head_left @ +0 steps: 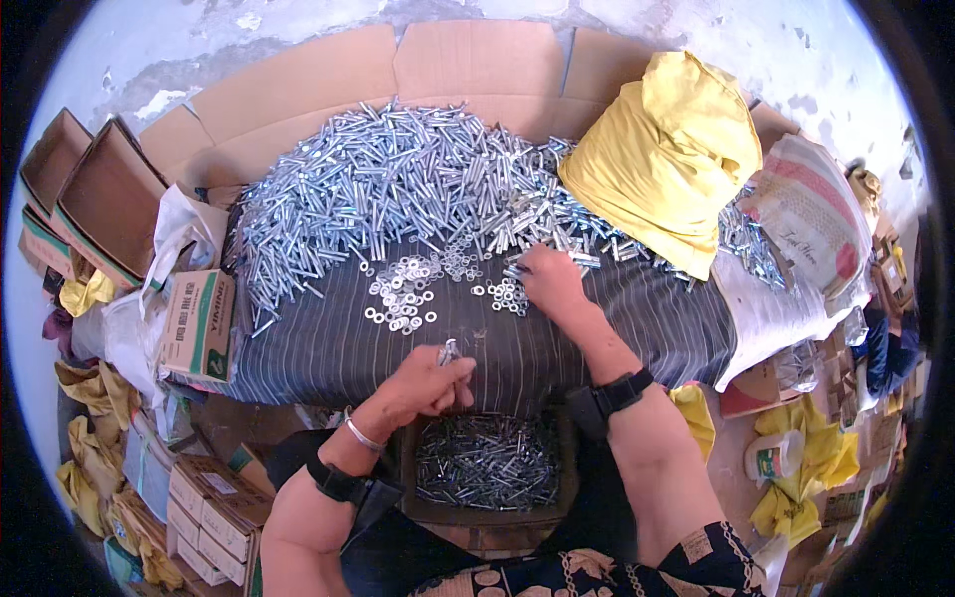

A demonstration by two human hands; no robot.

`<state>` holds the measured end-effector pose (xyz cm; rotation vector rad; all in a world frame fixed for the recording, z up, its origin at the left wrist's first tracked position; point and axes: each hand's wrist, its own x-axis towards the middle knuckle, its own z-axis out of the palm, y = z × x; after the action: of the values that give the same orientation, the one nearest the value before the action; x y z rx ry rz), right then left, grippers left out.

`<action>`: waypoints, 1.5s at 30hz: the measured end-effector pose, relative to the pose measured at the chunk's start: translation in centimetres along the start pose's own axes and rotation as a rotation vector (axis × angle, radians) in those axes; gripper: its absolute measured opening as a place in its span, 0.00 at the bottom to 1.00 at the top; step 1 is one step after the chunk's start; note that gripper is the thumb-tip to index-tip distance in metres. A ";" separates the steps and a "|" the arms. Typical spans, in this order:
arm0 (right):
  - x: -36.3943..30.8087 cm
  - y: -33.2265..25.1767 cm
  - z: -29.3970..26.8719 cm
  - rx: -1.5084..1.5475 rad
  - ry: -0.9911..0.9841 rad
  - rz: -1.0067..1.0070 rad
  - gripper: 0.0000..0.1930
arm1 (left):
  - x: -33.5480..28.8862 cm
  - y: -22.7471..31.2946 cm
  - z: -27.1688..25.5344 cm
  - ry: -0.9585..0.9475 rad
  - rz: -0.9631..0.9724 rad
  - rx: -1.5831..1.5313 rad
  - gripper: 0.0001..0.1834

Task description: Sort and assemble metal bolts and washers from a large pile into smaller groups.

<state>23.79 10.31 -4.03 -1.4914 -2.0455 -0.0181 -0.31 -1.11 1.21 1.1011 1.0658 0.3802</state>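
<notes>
My left hand (430,382) is closed around a shiny metal bolt (450,350), whose end sticks up past the thumb and fingers. My right hand (553,283) reaches to the front edge of a big heap of silvery bolts (398,169), its fingers drawn together; what they pinch is hidden. Just left of it lie small metal rings or nuts (509,297). A spread of flat washers (400,295) sits on the dark striped cloth (328,343), beside a cluster of thinner rings (459,261). Below my hands, a box (408,497) holds many bolts.
A full yellow sack (667,159) leans on the heap's right side. Cardboard sheets (477,70) line the wall behind. Open cartons (109,199) and a green-and-white box (199,326) stand at left. A printed woven sack (811,214) and a white tub (774,456) are at right.
</notes>
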 end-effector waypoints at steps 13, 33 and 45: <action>0.1 -4.0 -2.7 0.185 0.059 0.025 0.07 | -0.3 0.0 -0.7 0.007 0.137 -0.398 0.15; -1.3 -9.1 -3.3 1.594 -0.433 0.529 0.19 | 1.2 -0.4 -0.4 0.195 0.180 -0.270 0.14; -2.7 -10.4 -2.5 1.108 -0.470 0.378 0.07 | 0.7 0.1 0.3 0.307 0.223 -0.427 0.12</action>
<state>16.39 3.31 0.19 -1.1206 -1.5236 1.4663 0.28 -0.73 0.94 0.7917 1.0648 0.9340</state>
